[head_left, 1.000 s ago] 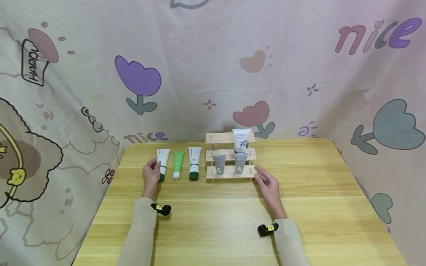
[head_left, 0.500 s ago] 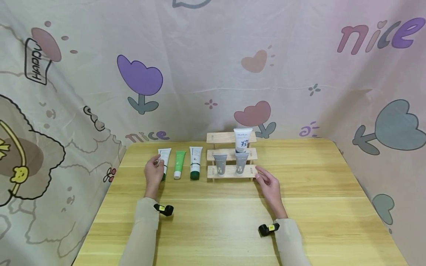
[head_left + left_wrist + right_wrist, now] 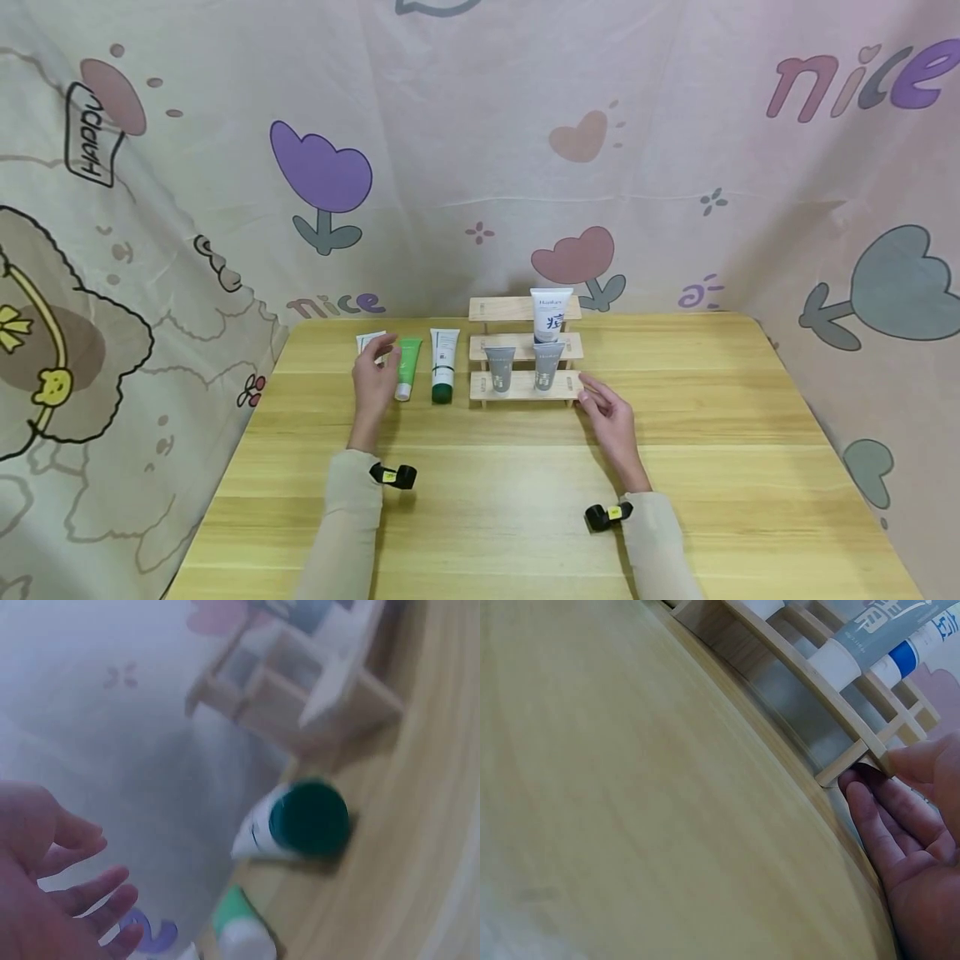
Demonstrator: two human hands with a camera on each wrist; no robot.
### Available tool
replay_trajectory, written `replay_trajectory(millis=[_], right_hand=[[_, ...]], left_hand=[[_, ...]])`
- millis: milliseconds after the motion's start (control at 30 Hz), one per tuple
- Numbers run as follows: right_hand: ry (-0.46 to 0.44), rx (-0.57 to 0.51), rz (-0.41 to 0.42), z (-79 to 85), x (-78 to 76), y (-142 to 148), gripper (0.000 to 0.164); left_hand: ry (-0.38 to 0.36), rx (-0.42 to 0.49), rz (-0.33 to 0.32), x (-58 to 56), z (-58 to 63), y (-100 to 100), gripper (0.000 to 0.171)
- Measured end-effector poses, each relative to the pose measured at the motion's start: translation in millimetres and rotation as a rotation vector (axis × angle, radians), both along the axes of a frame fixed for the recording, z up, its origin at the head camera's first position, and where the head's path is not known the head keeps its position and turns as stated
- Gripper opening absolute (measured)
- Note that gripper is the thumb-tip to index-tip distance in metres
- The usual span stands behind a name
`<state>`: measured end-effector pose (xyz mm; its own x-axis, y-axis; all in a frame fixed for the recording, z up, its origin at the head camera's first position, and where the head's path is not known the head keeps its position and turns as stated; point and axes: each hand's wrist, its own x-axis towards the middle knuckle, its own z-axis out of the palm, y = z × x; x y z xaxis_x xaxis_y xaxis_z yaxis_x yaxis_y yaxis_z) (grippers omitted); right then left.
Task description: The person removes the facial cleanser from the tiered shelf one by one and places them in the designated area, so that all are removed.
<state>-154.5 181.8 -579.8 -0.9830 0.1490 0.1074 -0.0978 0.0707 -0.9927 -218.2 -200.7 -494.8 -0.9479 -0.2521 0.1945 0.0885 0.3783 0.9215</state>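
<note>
My left hand [image 3: 375, 375] hovers above the row of tubes with nothing in its fingers. It hides most of the leftmost white tube [image 3: 366, 340] in the head view. Close beside it lies a small light-green tube [image 3: 409, 362] with a white cap. Farther right is a white tube [image 3: 444, 354] with a dark green cap. My right hand [image 3: 613, 421] pinches the right end of the lowest step of a three-step wooden display rack [image 3: 498, 309], thumb above and fingers beneath. Two grey tubes [image 3: 500, 367] stand cap-down on that step, and a white-and-blue tube [image 3: 551, 312] stands higher up.
The wooden table [image 3: 480, 483] extends in front of the rack and to its right. A patterned cloth [image 3: 450, 150] hangs behind the table and along both sides. Black wrist cameras [image 3: 395, 476] sit on both wrists.
My left hand has come off the leftmost white tube and shifted right toward the light-green tube. My right hand stays on the rack. The head view has shifted slightly.
</note>
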Motion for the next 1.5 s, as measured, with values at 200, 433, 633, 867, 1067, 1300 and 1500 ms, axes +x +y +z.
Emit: replay_trajectory(millis=[200, 433, 633, 867, 1067, 1300, 1500], right_hand=[[-0.002, -0.003, 0.026, 16.5, 5.2, -2.4, 0.035], [0.019, 0.005, -0.001, -5.3, -1.6, 0.4, 0.036], [0.029, 0.006, -0.013, -6.7, -1.9, -0.3, 0.036], [0.021, 0.002, -0.011, -4.3, -1.2, -0.5, 0.035], [0.027, 0.014, -0.013, -4.0, -0.1, -0.5, 0.036], [0.026, 0.012, -0.010, -4.7, 0.0, -0.2, 0.036], [0.015, 0.015, -0.017, -5.1, -0.4, -0.7, 0.035]], left_hand=[[0.061, 0.099, -0.085, 7.6, 15.8, 18.7, 0.029], [0.086, 0.177, -0.126, 10.4, 26.4, 34.9, 0.026], [0.089, 0.265, -0.199, 14.9, 41.8, 52.1, 0.031], [0.133, 0.278, -0.312, 19.0, 57.2, 76.6, 0.033], [0.171, 0.263, -0.375, 18.5, 65.1, 96.3, 0.035], [0.190, 0.274, -0.431, 13.6, 70.6, 113.3, 0.034], [0.160, 0.209, -0.465, 6.0, 79.5, 127.6, 0.036]])
